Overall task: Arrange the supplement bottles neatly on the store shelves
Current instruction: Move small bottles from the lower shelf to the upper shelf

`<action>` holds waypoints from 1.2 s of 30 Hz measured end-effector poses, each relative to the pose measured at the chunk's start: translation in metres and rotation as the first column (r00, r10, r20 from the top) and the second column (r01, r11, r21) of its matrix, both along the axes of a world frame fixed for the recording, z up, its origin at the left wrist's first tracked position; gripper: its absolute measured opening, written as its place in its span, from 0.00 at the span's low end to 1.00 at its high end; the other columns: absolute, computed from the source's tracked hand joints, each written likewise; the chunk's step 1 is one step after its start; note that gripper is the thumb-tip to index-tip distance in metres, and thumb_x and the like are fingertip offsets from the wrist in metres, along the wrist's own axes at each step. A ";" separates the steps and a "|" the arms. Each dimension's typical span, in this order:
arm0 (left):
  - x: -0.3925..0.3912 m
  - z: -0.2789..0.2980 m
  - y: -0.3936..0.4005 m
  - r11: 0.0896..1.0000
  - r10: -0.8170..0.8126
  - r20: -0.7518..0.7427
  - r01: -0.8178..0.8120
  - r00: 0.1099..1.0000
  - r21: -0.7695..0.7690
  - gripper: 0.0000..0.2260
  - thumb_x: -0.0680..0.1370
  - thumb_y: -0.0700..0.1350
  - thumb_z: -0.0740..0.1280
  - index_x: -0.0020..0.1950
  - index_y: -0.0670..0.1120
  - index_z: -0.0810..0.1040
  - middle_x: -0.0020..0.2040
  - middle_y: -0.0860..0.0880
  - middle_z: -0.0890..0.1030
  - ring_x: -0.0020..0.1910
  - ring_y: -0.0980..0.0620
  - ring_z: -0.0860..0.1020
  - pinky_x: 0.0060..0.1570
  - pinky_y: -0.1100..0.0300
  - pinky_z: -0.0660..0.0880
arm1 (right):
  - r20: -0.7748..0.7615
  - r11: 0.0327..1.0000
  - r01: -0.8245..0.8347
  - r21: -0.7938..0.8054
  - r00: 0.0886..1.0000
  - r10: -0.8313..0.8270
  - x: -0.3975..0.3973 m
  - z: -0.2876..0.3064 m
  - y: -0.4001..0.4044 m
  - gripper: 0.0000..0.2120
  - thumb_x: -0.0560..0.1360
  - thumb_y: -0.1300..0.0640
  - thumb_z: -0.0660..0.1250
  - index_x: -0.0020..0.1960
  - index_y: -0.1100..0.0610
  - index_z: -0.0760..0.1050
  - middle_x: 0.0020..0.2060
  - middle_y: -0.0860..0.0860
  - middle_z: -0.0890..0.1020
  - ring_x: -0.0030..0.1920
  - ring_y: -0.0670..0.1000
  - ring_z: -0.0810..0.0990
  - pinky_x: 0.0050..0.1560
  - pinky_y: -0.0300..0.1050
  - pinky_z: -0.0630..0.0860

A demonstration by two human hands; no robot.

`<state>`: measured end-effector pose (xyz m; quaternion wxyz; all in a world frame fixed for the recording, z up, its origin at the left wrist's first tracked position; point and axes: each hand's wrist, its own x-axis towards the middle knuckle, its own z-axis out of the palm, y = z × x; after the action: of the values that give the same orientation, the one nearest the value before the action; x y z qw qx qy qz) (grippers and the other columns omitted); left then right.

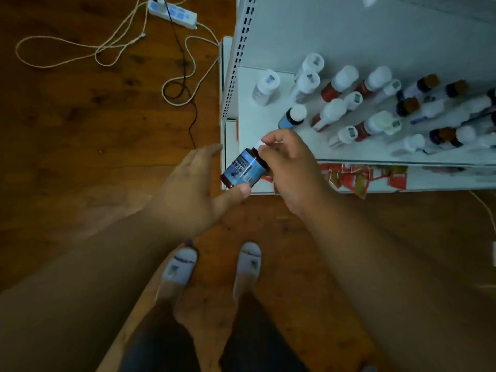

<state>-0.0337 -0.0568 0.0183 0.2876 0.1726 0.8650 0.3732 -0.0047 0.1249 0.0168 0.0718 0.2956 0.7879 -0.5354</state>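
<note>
mid-placement: right hand (288,167) grips the blue-label bottle (243,167) by its cap end at the shelf (268,140) front edge, left hand (193,189) open with its thumb under the base. next i'd guess stand it beside the matching blue bottle (293,117).

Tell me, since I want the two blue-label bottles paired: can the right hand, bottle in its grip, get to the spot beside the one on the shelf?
Probably yes. The right hand is near the shelved blue-label bottle, and the shelf left of it is bare.

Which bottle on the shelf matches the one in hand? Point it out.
The blue-label bottle with the white cap, nearest the right hand. The others have red, white or purple labels.
</note>
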 end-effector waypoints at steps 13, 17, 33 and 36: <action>0.092 0.224 0.039 0.792 -0.607 -0.112 0.610 0.787 -0.006 0.42 0.67 0.77 0.57 0.76 0.58 0.56 0.73 0.56 0.65 0.66 0.63 0.65 0.60 0.65 0.64 | -0.342 0.872 0.297 -0.388 0.833 -0.436 0.157 0.245 0.012 0.12 0.81 0.62 0.58 0.49 0.53 0.80 0.46 0.54 0.83 0.43 0.52 0.82 0.43 0.51 0.81; 0.125 0.266 0.108 0.690 -0.703 -0.222 0.723 0.676 0.018 0.43 0.64 0.80 0.54 0.73 0.60 0.59 0.67 0.58 0.69 0.62 0.63 0.69 0.61 0.60 0.70 | -0.468 0.865 0.364 -0.345 0.732 -0.495 0.211 0.292 0.071 0.09 0.82 0.57 0.60 0.49 0.50 0.80 0.45 0.53 0.83 0.44 0.50 0.81 0.44 0.51 0.80; 0.234 0.335 0.422 0.647 -0.641 -0.492 0.759 0.589 0.066 0.40 0.67 0.78 0.53 0.75 0.60 0.58 0.71 0.60 0.67 0.66 0.62 0.67 0.64 0.57 0.69 | -0.597 0.867 0.489 -0.090 0.671 -0.440 0.348 0.382 0.349 0.05 0.80 0.57 0.66 0.48 0.48 0.77 0.47 0.51 0.83 0.48 0.47 0.83 0.47 0.45 0.82; 0.224 0.330 0.479 0.639 -0.651 -0.495 0.768 0.576 0.054 0.41 0.66 0.81 0.50 0.74 0.62 0.57 0.70 0.60 0.68 0.65 0.61 0.68 0.63 0.53 0.72 | -0.601 0.851 0.525 0.013 0.685 -0.413 0.338 0.376 0.399 0.03 0.80 0.55 0.64 0.50 0.48 0.76 0.47 0.48 0.82 0.49 0.44 0.82 0.47 0.42 0.82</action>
<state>0.1900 0.4226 0.3481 0.1893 0.6214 0.7037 0.2876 0.3330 0.5239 0.3930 -0.3379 0.3165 0.7148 -0.5242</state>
